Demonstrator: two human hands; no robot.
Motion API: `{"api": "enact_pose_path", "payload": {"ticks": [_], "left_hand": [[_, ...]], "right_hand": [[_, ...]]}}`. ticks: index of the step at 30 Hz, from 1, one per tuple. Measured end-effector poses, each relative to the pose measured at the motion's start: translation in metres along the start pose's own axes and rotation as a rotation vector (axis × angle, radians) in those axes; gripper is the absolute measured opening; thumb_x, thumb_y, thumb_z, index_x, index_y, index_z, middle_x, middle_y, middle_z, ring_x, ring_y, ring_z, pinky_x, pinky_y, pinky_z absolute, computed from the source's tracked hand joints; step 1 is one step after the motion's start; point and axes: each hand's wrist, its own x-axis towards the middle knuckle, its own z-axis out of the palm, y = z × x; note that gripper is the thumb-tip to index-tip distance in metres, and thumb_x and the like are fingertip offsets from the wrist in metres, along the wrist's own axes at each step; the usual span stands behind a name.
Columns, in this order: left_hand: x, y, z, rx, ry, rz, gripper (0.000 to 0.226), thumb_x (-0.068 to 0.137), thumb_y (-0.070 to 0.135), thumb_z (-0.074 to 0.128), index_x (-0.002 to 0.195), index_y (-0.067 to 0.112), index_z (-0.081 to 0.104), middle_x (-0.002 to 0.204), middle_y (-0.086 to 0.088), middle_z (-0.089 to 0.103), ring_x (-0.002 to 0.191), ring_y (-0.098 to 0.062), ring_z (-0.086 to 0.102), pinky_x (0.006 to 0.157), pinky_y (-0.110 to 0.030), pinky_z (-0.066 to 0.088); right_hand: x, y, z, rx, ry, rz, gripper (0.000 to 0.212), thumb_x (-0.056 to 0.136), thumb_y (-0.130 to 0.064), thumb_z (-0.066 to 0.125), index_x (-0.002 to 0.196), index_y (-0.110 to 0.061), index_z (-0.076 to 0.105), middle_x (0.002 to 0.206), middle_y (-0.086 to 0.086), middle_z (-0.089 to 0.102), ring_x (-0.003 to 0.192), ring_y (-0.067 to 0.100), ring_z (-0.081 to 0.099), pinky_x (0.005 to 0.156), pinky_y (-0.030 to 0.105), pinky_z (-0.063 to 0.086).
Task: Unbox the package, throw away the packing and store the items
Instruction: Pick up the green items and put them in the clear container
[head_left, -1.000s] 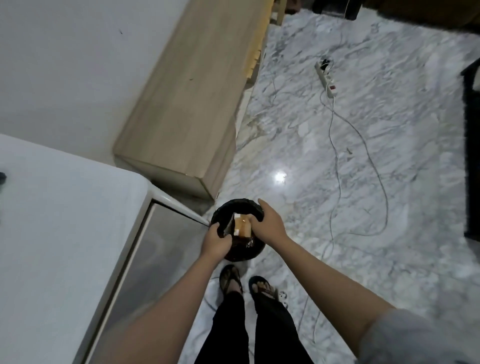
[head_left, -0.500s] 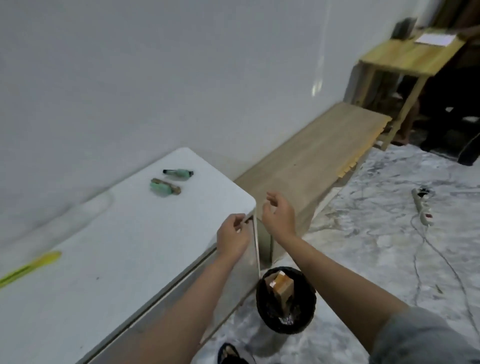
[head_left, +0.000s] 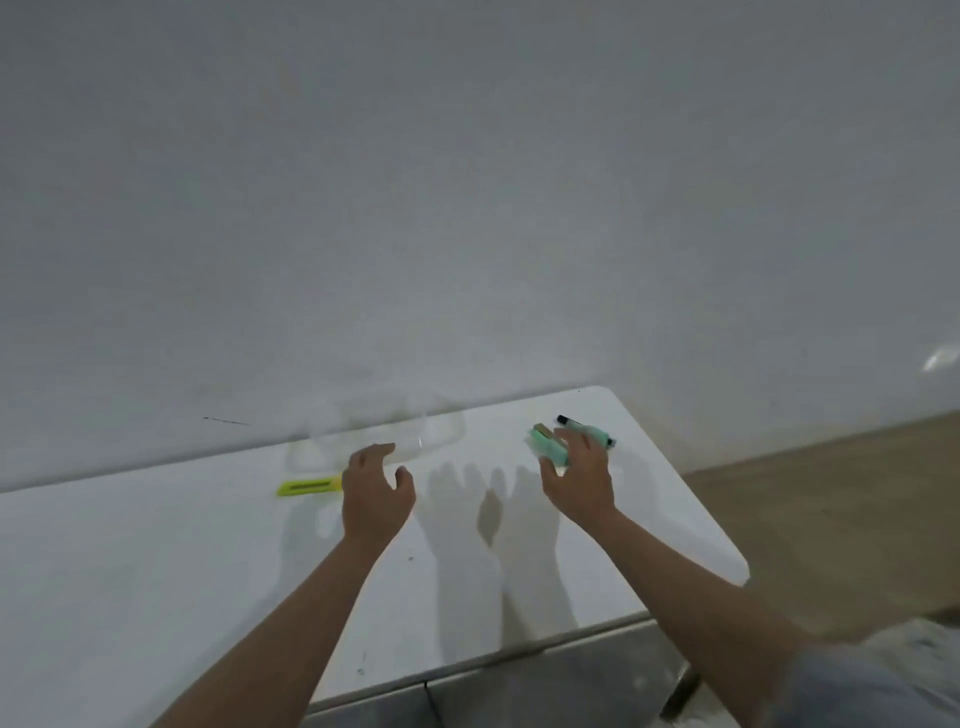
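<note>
- A yellow-green utility knife (head_left: 309, 487) lies flat on the white table (head_left: 156, 571), toward its left part, just left of the left hand.
- The left hand (head_left: 375, 493) hovers above the table with fingers loosely spread and slightly curled, holding nothing.
- A clear plastic container (head_left: 415, 439), blurred and hard to make out, sits at the back edge of the table against the grey wall (head_left: 467, 182), just beyond the left hand's fingertips.
- Shadows of both hands fall on the bare tabletop between the two arms.
- The right hand (head_left: 579, 480) is raised over the table with fingers extended and relaxed, gripping nothing; its fingertips reach toward the green items.
- Two mint-green items (head_left: 549, 447), one with a black cap, lie together near the table's far right corner, partly hidden behind the right hand's fingers; whether a finger touches them I cannot tell.
- A wooden bench (head_left: 831, 499) stands beyond the table's right end.
</note>
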Motion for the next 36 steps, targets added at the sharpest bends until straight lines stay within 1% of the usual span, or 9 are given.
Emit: {"api": "enact_pose_path", "payload": {"ticks": [4, 6, 9, 13, 17, 21, 25, 31, 36], "left_hand": [[0.055, -0.051, -0.013, 0.175, 0.054, -0.053, 0.069, 0.07, 0.047, 0.042, 0.112, -0.003, 0.061, 0.113, -0.032, 0.056, 0.107, -0.049, 0.055, 0.092, -0.055, 0.042], [0.075, -0.064, -0.015, 0.239, 0.027, -0.066, 0.076, 0.066, 0.053, 0.04, 0.115, -0.001, 0.059, 0.117, -0.032, 0.055, 0.109, -0.048, 0.053, 0.089, -0.059, 0.041], [0.1, -0.08, -0.014, 0.292, -0.027, -0.07, 0.086, 0.066, 0.061, 0.037, 0.122, -0.001, 0.054, 0.126, -0.033, 0.049, 0.119, -0.048, 0.046, 0.091, -0.064, 0.036], [0.117, -0.093, -0.005, 0.3, -0.093, -0.098, 0.087, 0.074, 0.061, 0.043, 0.132, -0.004, 0.044, 0.137, -0.032, 0.041, 0.131, -0.046, 0.035, 0.098, -0.066, 0.029], [0.122, -0.097, 0.002, 0.191, -0.054, -0.118, 0.082, 0.08, 0.049, 0.055, 0.137, -0.005, 0.036, 0.142, -0.029, 0.037, 0.135, -0.041, 0.031, 0.102, -0.066, 0.027], [0.121, -0.099, 0.008, 0.11, -0.016, -0.132, 0.085, 0.076, 0.052, 0.051, 0.139, -0.003, 0.035, 0.145, -0.026, 0.036, 0.137, -0.038, 0.031, 0.105, -0.062, 0.025], [0.12, -0.103, 0.011, 0.058, 0.012, -0.122, 0.091, 0.074, 0.06, 0.043, 0.137, -0.005, 0.037, 0.142, -0.028, 0.039, 0.134, -0.04, 0.034, 0.108, -0.057, 0.026], [0.119, -0.105, 0.014, 0.028, 0.027, -0.114, 0.089, 0.075, 0.058, 0.044, 0.136, -0.007, 0.038, 0.139, -0.03, 0.041, 0.132, -0.042, 0.037, 0.109, -0.052, 0.028], [0.119, -0.104, 0.011, 0.016, -0.034, -0.136, 0.084, 0.079, 0.051, 0.049, 0.138, -0.007, 0.035, 0.141, -0.029, 0.039, 0.134, -0.041, 0.033, 0.111, -0.052, 0.025]], "right_hand": [[0.04, 0.013, 0.023, -0.351, -0.047, 0.043, 0.065, 0.073, -0.049, 0.067, 0.129, -0.019, 0.053, 0.133, 0.008, 0.053, 0.124, 0.032, 0.047, 0.101, 0.046, 0.035], [0.054, 0.022, 0.028, -0.486, -0.083, 0.153, 0.073, 0.072, -0.061, 0.063, 0.135, -0.03, 0.044, 0.144, 0.004, 0.04, 0.131, 0.032, 0.037, 0.107, 0.051, 0.026], [0.066, 0.036, 0.031, -0.581, -0.134, 0.245, 0.09, 0.069, -0.073, 0.058, 0.143, -0.034, 0.027, 0.155, 0.005, 0.023, 0.141, 0.037, 0.019, 0.11, 0.061, 0.014], [0.075, 0.051, 0.036, -0.637, -0.136, 0.268, 0.101, 0.062, -0.083, 0.054, 0.145, -0.035, 0.022, 0.15, 0.006, 0.03, 0.139, 0.038, 0.023, 0.107, 0.066, 0.015], [0.081, 0.056, 0.042, -0.641, -0.111, 0.196, 0.098, 0.06, -0.08, 0.059, 0.141, -0.031, 0.034, 0.129, 0.01, 0.045, 0.12, 0.034, 0.045, 0.103, 0.056, 0.029], [0.084, 0.058, 0.054, -0.642, -0.089, 0.059, 0.079, 0.068, -0.073, 0.058, 0.131, -0.026, 0.051, 0.116, 0.011, 0.054, 0.101, 0.036, 0.052, 0.082, 0.043, 0.046], [0.08, 0.06, 0.061, -0.701, -0.098, -0.066, 0.068, 0.071, -0.07, 0.04, 0.113, -0.022, 0.064, 0.095, 0.009, 0.064, 0.084, 0.037, 0.058, 0.064, 0.04, 0.05], [0.08, 0.056, 0.067, -0.577, -0.037, -0.175, 0.055, 0.072, -0.062, 0.049, 0.104, -0.021, 0.068, 0.084, 0.007, 0.064, 0.075, 0.033, 0.061, 0.054, 0.035, 0.05], [0.094, 0.004, 0.093, -0.359, 0.001, -0.308, 0.055, 0.075, -0.059, 0.056, 0.111, -0.02, 0.065, 0.089, 0.006, 0.062, 0.079, 0.028, 0.057, 0.059, 0.034, 0.05]]}}
